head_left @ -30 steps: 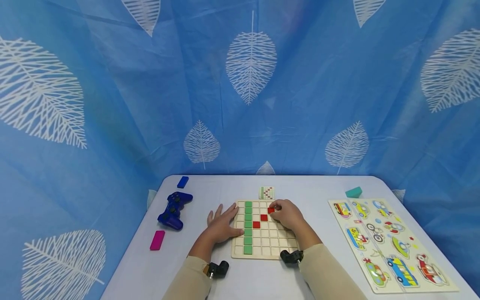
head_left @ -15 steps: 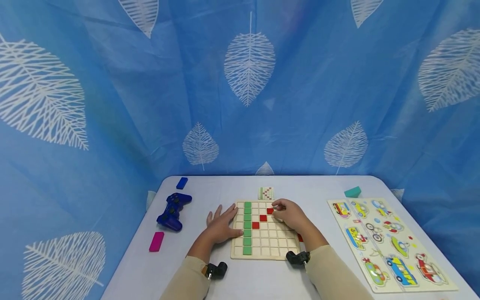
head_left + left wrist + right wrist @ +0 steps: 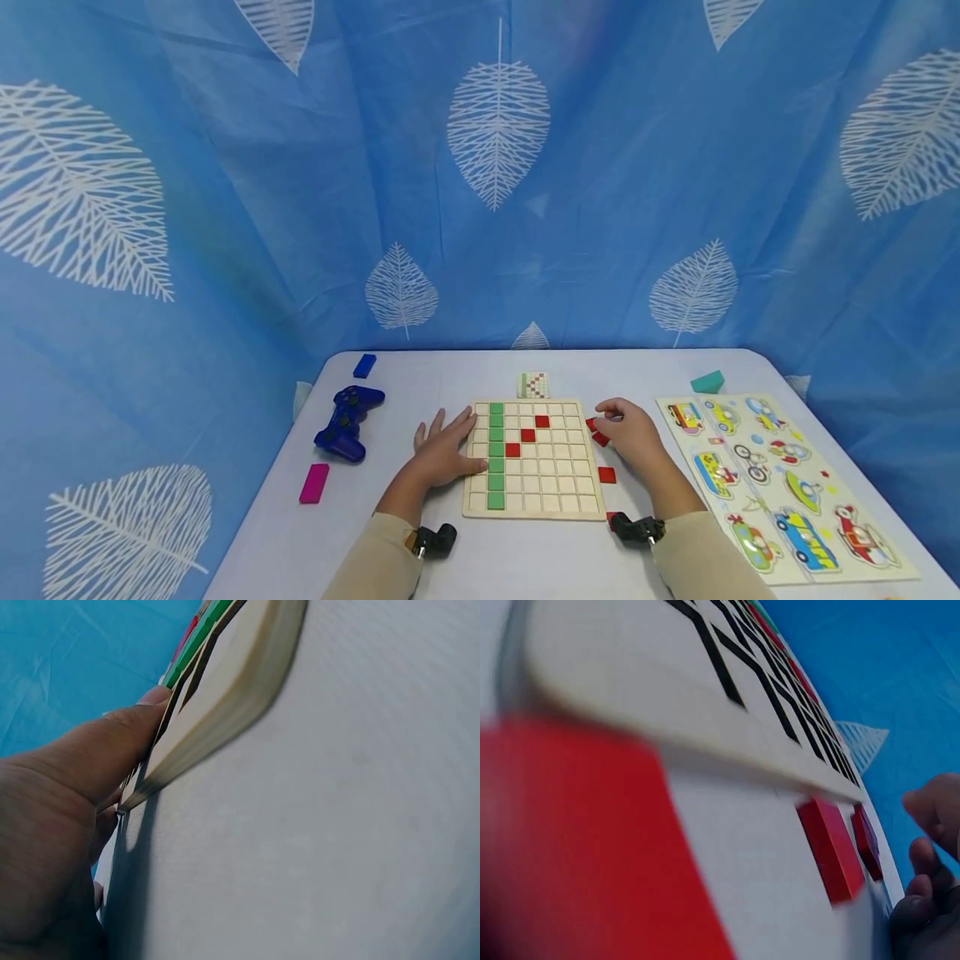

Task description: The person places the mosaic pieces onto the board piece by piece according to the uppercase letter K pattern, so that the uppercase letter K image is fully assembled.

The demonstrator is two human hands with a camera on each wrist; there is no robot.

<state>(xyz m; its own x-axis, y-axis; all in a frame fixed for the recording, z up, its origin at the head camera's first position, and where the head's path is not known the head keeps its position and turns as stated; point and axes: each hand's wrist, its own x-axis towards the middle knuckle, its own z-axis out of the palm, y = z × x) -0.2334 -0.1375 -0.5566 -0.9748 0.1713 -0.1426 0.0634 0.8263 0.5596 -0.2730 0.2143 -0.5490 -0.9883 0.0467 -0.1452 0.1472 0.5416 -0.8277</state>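
A wooden grid board (image 3: pixel 547 482) lies on the table with a column of green tiles (image 3: pixel 496 449) and a diagonal of red tiles (image 3: pixel 528 435). My left hand (image 3: pixel 442 454) rests at its left edge, fingers spread; in the left wrist view the thumb (image 3: pixel 120 742) lies over the board's rim. To the right of the board, my right hand (image 3: pixel 632 435) hovers by two loose red tiles (image 3: pixel 601 438). In the right wrist view, its bent fingers (image 3: pixel 932 806) are apart from the red tile (image 3: pixel 832 851), with nothing seen between them.
Another loose red tile (image 3: pixel 607 475) lies nearer me, and one shows partly by the right wrist. Behind the board is a small pattern card (image 3: pixel 533 385). A blue game controller (image 3: pixel 349 422) and pink block (image 3: pixel 314 483) lie left; a vehicle puzzle (image 3: pixel 720 521) lies right.
My right hand has moved from the red tile at the board's upper right to the loose red tiles beside the board, uncovering them. My left hand has stayed put.
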